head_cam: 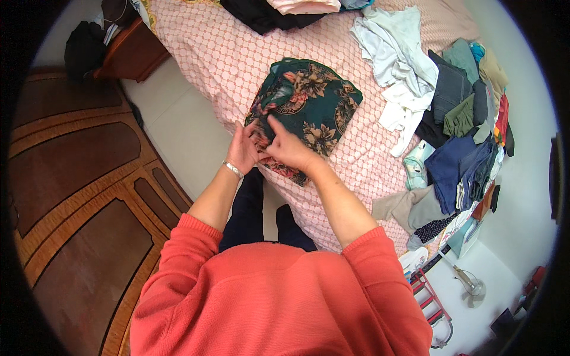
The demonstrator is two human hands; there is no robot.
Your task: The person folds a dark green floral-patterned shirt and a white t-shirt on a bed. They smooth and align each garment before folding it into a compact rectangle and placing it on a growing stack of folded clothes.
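Observation:
A dark green garment with a floral print (329, 107) lies folded on the bed, which has a pink patterned cover (213, 49). At the garment's near left edge is my left hand (242, 149), palm partly up and fingers spread, with a bracelet on its wrist. My right hand (285, 144) is over the near part of the garment, its index finger pointing forward and the other fingers curled. The fingertips and the cloth around them are blurred, so whether either hand grips the fabric cannot be told.
White garments (401, 58) lie right of the floral one. Folded dark blue clothes (449, 164) and other piles line the bed's right side. Black clothing (267, 18) is at the far edge. A wooden wardrobe (80, 169) stands left, a standing fan (472, 289) at lower right.

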